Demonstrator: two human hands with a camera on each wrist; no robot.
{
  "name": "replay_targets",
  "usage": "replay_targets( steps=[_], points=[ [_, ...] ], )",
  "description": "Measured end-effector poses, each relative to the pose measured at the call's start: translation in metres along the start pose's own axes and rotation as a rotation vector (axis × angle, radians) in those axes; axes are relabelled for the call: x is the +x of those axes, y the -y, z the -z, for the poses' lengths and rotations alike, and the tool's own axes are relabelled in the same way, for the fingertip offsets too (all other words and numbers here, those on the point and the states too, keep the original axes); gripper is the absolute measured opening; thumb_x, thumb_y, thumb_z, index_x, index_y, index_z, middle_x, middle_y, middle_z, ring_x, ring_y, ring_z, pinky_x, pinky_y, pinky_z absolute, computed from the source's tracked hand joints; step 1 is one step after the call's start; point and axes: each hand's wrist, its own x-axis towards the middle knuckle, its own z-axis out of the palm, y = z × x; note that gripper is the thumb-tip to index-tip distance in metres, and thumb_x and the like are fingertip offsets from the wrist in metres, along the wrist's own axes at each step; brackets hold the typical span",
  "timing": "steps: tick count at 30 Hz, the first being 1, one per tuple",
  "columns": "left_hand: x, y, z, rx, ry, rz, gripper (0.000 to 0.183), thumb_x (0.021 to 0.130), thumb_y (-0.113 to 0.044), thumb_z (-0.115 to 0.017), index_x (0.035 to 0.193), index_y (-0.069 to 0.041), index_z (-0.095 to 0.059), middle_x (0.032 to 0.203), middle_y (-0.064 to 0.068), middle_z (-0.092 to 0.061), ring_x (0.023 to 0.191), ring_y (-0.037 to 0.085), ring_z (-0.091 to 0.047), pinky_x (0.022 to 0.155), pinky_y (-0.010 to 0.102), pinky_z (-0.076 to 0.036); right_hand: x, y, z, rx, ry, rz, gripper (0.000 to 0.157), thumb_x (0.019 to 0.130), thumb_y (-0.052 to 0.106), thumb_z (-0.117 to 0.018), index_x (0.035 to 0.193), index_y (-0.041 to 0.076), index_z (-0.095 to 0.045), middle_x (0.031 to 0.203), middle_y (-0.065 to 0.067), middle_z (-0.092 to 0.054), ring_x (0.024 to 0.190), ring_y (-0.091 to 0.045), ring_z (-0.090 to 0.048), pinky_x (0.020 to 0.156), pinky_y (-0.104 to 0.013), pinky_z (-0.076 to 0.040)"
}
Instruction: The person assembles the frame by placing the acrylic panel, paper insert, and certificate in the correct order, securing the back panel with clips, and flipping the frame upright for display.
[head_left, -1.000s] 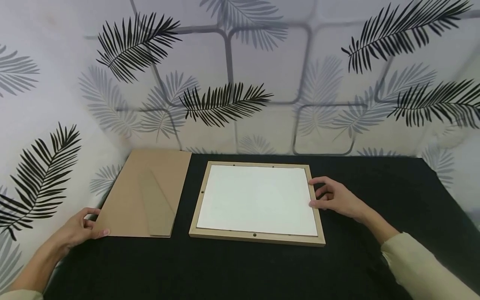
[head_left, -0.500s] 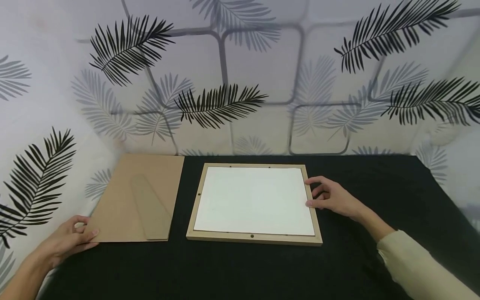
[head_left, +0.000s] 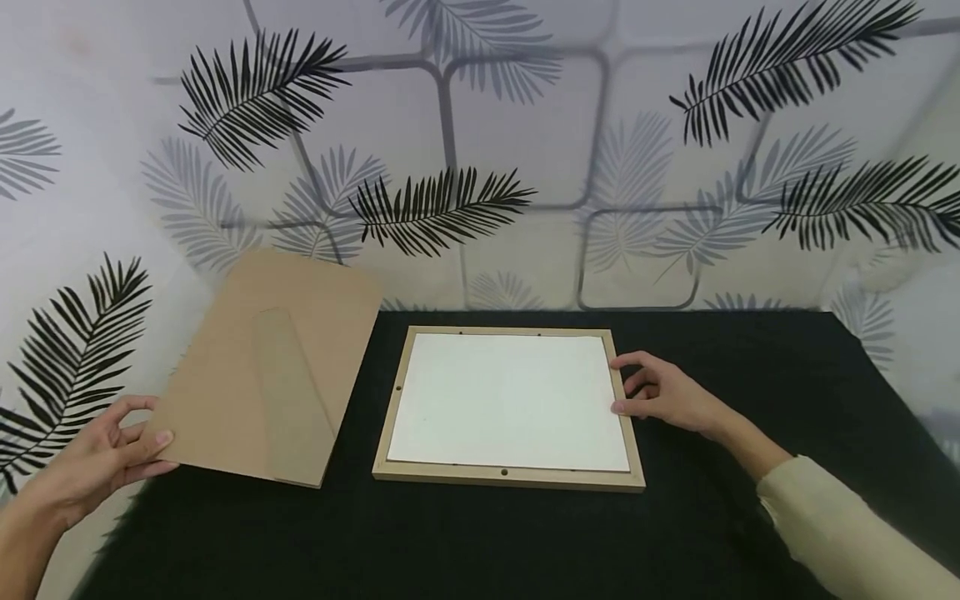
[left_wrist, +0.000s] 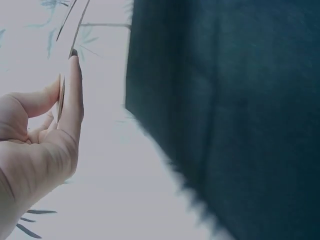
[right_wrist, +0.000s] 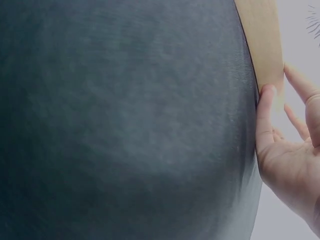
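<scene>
My left hand (head_left: 97, 458) pinches a brown picture-frame backing board (head_left: 213, 375) by its near left corner. The board tilts, its far edge raised in front of the patterned cloth, and a tapered stand flap (head_left: 292, 408) runs down its face. Edge-on in the left wrist view, the board (left_wrist: 61, 100) shows between thumb and fingers. To its right a light wooden picture frame (head_left: 480, 474) lies flat, with a white panel (head_left: 510, 400) inside its border. My right hand (head_left: 671, 402) holds the frame's right side, thumb and fingertips on the wood (right_wrist: 262, 45) in the right wrist view.
A black cloth (head_left: 480, 542) covers the table under the frame. Behind and to the left hangs pale fabric (head_left: 525, 150) printed with dark leaves, close to the raised board. Small dark holes (head_left: 504, 472) mark the frame's border.
The backing board, flat on the table earlier, has been lifted and tilted by my left hand, its far edge rising. My right hand and the frame have kept their place.
</scene>
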Motion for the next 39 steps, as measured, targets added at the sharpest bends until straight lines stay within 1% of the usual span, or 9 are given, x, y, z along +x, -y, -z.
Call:
replay_targets(
  steps=[6,9,11,18,22,27,32,36,39],
  points=[
    [0.007,-0.023,-0.012,-0.048,0.104,-0.131,0.041,0.103,0.015,-0.046,0.129,-0.017,-0.05,0.108,0.007,-0.068,0.094,0.022,-0.071,0.076,0.039,-0.059,-0.001,0.003,0.004,-0.021,0.031,-0.004,0.065,0.092,0.017,-0.079,0.144,0.001,-0.043,0.104,-0.017,-0.059,0.08,-0.028,-0.066,0.07,-0.038,-0.057],
    [0.014,-0.032,-0.019,-0.057,0.13,-0.165,0.041,0.102,0.016,-0.045,0.13,-0.014,-0.049,0.109,0.008,-0.068,0.093,0.022,-0.071,0.075,0.039,-0.059,-0.001,0.005,0.005,-0.032,0.038,-0.009,0.065,0.091,0.018,-0.08,0.143,0.002,-0.044,0.104,-0.017,-0.059,0.079,-0.028,-0.066,0.069,-0.038,-0.057],
    [0.02,-0.037,-0.025,-0.038,0.139,-0.178,0.041,0.102,0.015,-0.045,0.131,-0.013,-0.048,0.109,0.008,-0.067,0.093,0.021,-0.07,0.075,0.038,-0.059,-0.002,0.006,0.007,-0.039,0.036,-0.016,0.064,0.091,0.019,-0.08,0.142,0.002,-0.045,0.104,-0.017,-0.059,0.078,-0.028,-0.066,0.068,-0.039,-0.057],
    [0.043,-0.051,-0.048,0.014,0.176,-0.176,0.038,0.104,0.011,-0.047,0.132,-0.013,-0.047,0.107,0.008,-0.065,0.091,0.021,-0.069,0.075,0.036,-0.059,-0.009,0.006,0.017,-0.062,0.02,-0.046,0.06,0.094,0.019,-0.077,0.14,-0.002,-0.045,0.104,-0.016,-0.061,0.079,-0.027,-0.067,0.069,-0.038,-0.057],
    [0.061,-0.057,-0.064,0.072,0.173,-0.163,0.034,0.104,0.008,-0.051,0.131,-0.013,-0.047,0.105,0.009,-0.065,0.088,0.022,-0.07,0.074,0.036,-0.059,-0.013,0.006,0.024,-0.057,0.015,-0.044,0.057,0.095,0.018,-0.075,0.14,-0.003,-0.046,0.106,-0.017,-0.062,0.081,-0.028,-0.067,0.07,-0.038,-0.057],
    [0.085,-0.064,-0.089,0.141,0.178,-0.15,0.031,0.104,0.002,-0.055,0.13,-0.01,-0.044,0.104,0.009,-0.066,0.086,0.022,-0.07,0.074,0.036,-0.06,-0.017,0.012,0.034,-0.045,-0.006,-0.036,0.055,0.096,0.016,-0.074,0.139,-0.004,-0.047,0.106,-0.016,-0.064,0.085,-0.032,-0.067,0.072,-0.037,-0.057],
    [0.107,-0.069,-0.115,0.162,0.208,-0.139,0.035,0.104,-0.001,-0.057,0.135,-0.005,-0.041,0.108,0.01,-0.066,0.089,0.021,-0.069,0.075,0.038,-0.06,-0.019,0.018,0.042,-0.042,-0.033,-0.025,0.054,0.097,0.016,-0.073,0.141,-0.003,-0.047,0.108,-0.016,-0.065,0.089,-0.033,-0.067,0.074,-0.038,-0.057],
    [0.123,-0.074,-0.135,0.213,0.226,-0.133,0.041,0.105,-0.005,-0.057,0.14,0.002,-0.037,0.11,0.01,-0.065,0.09,0.021,-0.068,0.076,0.038,-0.06,-0.019,0.021,0.048,-0.032,-0.06,-0.017,0.053,0.098,0.015,-0.071,0.142,-0.002,-0.047,0.109,-0.016,-0.066,0.092,-0.032,-0.067,0.076,-0.038,-0.058],
    [0.134,-0.077,-0.147,0.244,0.238,-0.122,0.045,0.105,-0.007,-0.057,0.142,0.004,-0.035,0.11,0.011,-0.064,0.091,0.019,-0.067,0.076,0.037,-0.059,-0.019,0.023,0.052,-0.02,-0.077,-0.015,0.052,0.099,0.015,-0.07,0.142,-0.002,-0.047,0.11,-0.018,-0.067,0.094,-0.035,-0.067,0.077,-0.038,-0.058]
  ],
)
